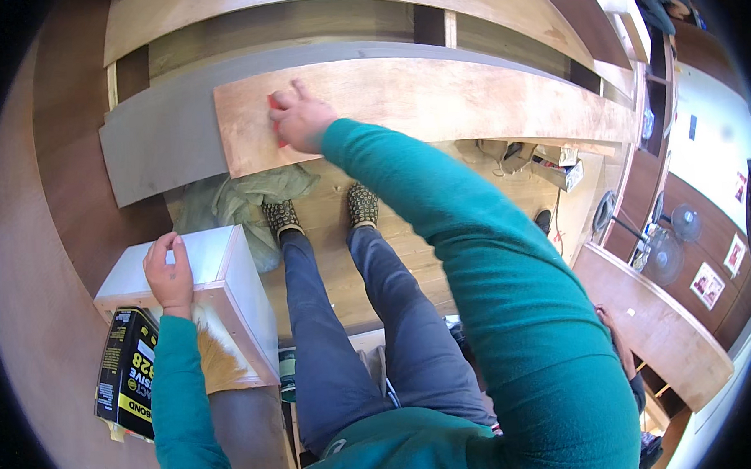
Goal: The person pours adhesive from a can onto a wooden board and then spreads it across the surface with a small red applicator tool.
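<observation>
My right hand [302,120] reaches far forward, its fingers closed on a flat red spreader [276,138] that is partly hidden under them. The spreader touches the face of a long, pale wooden board [420,98] near its left end. That board overlaps a grey panel [157,135], which shows at its left and along its far edge. On the left, my left hand [169,273] rests at the edge of a white box-like cabinet [217,250], thumb and fingers loosely bent and apart, holding nothing.
A black and yellow can [126,371] stands by the cabinet, beside a tan brush-like tuft [217,359]. Crumpled plastic sheeting [240,198] lies near my feet. At right, another person's hand [619,341] touches a curved board [656,323]; fans [663,251] stand beyond.
</observation>
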Motion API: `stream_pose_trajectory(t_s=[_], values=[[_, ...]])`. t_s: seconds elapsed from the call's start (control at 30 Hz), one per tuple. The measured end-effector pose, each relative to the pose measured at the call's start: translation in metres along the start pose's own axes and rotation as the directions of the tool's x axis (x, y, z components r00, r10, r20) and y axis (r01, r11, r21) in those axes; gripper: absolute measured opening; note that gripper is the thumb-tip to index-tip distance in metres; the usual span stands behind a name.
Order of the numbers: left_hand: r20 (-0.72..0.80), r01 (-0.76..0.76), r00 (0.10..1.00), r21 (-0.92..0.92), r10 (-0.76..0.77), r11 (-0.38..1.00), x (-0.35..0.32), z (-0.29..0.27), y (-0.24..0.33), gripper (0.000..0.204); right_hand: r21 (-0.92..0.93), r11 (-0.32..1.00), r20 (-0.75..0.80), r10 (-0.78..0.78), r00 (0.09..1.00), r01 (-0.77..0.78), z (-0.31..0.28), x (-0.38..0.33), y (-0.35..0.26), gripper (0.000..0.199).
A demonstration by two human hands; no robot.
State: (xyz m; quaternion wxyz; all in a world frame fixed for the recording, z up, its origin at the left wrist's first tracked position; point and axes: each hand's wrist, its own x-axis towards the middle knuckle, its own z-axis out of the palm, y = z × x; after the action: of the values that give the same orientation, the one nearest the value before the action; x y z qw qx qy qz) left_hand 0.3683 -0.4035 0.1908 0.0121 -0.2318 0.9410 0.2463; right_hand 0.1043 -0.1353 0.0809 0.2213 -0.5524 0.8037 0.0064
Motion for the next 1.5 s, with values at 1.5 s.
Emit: stream_pose_trajectory(t_s=[1.5], values=[[0.844, 0.189, 0.351, -0.488, 0.405, 0.852, -0.113, -0.230, 0.320, 0.038, 0.750, -0.340, 0.562, 0.780, 0.276, -0.567, 0.007, -0.580, -0.255, 0.029]])
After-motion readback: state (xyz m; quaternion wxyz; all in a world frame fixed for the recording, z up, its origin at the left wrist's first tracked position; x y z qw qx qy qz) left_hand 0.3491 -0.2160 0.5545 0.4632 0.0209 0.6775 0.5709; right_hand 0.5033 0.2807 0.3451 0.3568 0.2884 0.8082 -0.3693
